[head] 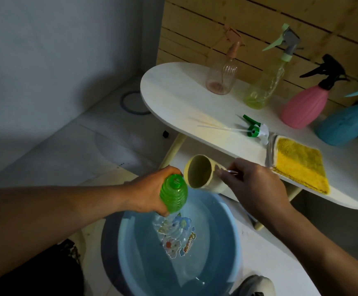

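Note:
My left hand (146, 192) grips a ribbed green bottle (173, 193) with no spray head, its open neck pointing up and away from me. My right hand (257, 184) holds a pale yellow cup (203, 174) tipped on its side, its mouth facing the bottle's neck and almost touching it. Both are above a blue basin (227, 248) of water on the floor, with cartoon pictures on its bottom. A green and white spray head (256, 130) with a long tube lies on the white oval table (173, 95).
On the table stand a clear pink spray bottle (222, 76), a clear yellow-green one (265, 86), a solid pink one (306, 103) and a blue one (346, 122). A yellow cloth (297, 163) lies at the table's near edge. A shoe (255, 285) is beside the basin.

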The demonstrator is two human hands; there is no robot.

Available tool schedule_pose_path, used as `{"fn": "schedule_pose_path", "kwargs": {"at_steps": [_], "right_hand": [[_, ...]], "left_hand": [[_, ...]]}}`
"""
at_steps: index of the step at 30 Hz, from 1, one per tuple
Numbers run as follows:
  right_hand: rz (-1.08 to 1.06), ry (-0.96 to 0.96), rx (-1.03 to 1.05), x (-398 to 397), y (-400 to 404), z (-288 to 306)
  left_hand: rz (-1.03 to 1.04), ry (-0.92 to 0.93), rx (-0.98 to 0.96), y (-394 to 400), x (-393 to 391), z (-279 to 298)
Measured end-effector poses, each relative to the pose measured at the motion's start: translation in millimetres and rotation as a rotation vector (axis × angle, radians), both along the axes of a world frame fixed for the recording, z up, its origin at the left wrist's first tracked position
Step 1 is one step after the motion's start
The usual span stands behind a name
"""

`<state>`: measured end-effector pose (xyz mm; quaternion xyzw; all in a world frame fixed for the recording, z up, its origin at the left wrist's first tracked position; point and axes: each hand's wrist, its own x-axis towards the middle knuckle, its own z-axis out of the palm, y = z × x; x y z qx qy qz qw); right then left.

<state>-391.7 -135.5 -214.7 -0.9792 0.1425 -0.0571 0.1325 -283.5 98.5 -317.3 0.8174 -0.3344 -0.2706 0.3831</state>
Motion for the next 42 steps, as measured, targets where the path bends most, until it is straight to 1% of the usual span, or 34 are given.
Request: {"fn": "schedule_pose_path", "kwargs": {"at_steps": [3,8,9,11,14,17,21,24,27,30,34,39,42], "right_hand": [[-0.042,0.133,0.084,12.3,-8.0,-16.6],[-0.045,0.525,0.140,26.7,-24.1,-78.7],[-0.028,0.583,0.138,24.7,-24.9,-93.8],[0.036,0.657,0.045,17.3,-24.4,-121.1],[0.077,0.662,-0.035,6.4,-21.3,-155.1],[0.166,0.681,-0.139,3.5,-15.4,-177.6],[0.235,0.744,-0.161,-5.5,-7.5,-199.7],[0.241,0.759,-0.099,-12.6,-4.3,-213.2],[0.169,0.738,0.052,-14.7,-0.9,-216.3],[0.036,0.654,0.269,-9.9,-7.9,-209.8],[-0.116,0.548,0.447,-3.0,-20.7,-180.7],[-0.180,0.447,0.537,3.0,-25.2,-131.2],[-0.162,0.406,0.492,8.0,-25.7,-93.2]], "left_hand": [[0.027,-0.021,0.019,5.7,0.5,-3.1],[0.035,-0.029,0.067,13.0,-1.0,-7.1],[0.035,-0.026,0.076,13.2,-1.8,-5.7],[0.034,-0.018,0.083,11.8,-3.3,-1.7],[0.027,0.000,0.096,9.0,-5.8,4.6],[0.020,0.015,0.100,6.3,-6.7,4.9],[0.026,0.020,0.103,6.6,-7.3,6.2],[0.035,0.020,0.109,6.9,-6.3,6.3],[0.040,0.021,0.134,8.8,-4.9,6.1],[0.047,0.005,0.158,11.8,-2.8,2.6],[0.044,-0.021,0.177,14.4,-2.2,-0.6],[0.030,-0.060,0.169,15.5,0.1,-7.6],[0.033,-0.077,0.171,14.5,2.3,-9.4]]}}
